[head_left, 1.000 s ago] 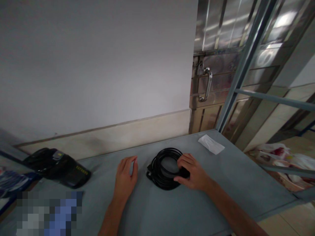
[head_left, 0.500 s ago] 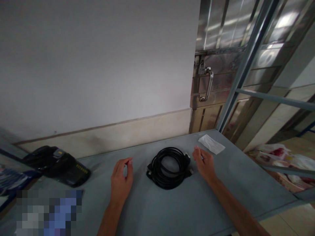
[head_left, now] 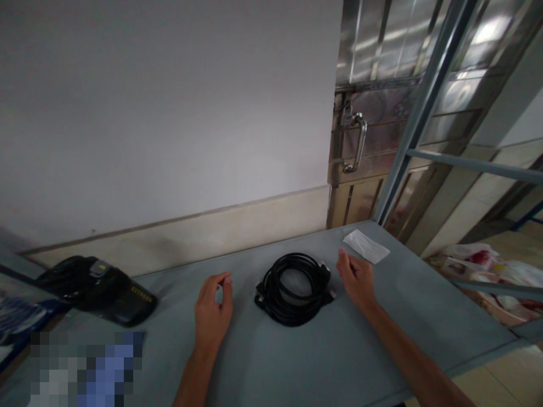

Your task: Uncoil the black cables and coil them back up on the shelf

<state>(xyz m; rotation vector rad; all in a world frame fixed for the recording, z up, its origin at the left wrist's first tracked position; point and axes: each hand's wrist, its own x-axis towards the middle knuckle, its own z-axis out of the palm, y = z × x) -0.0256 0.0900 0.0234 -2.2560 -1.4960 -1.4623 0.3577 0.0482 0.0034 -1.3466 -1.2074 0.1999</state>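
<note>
A coiled black cable [head_left: 285, 317] lies on the grey tabletop [head_left: 335, 362], its plug ends showing at both sides of the coil. Left of it, apart from it, is my left hand [head_left: 213, 311], thumb and fingertips brought together in a loose pinch with nothing visible between them. My right hand [head_left: 357, 278] hovers just right of the coil, its fingers curled in and the thumb against them; I see nothing in it. Neither hand touches the cable.
A flat white packet [head_left: 366, 246] lies beyond my right hand. At the left sits a black bag-like item [head_left: 114, 294] with yellow lettering, near a blurred-out blue patch. A wall [head_left: 190, 113] backs the table; a metal frame post [head_left: 424, 113] rises at the right corner.
The fingers of my right hand have curled in more, closing the gap to the thumb. My left hand keeps nearly the same pose. The cable stays in place; the view shifts slightly.
</note>
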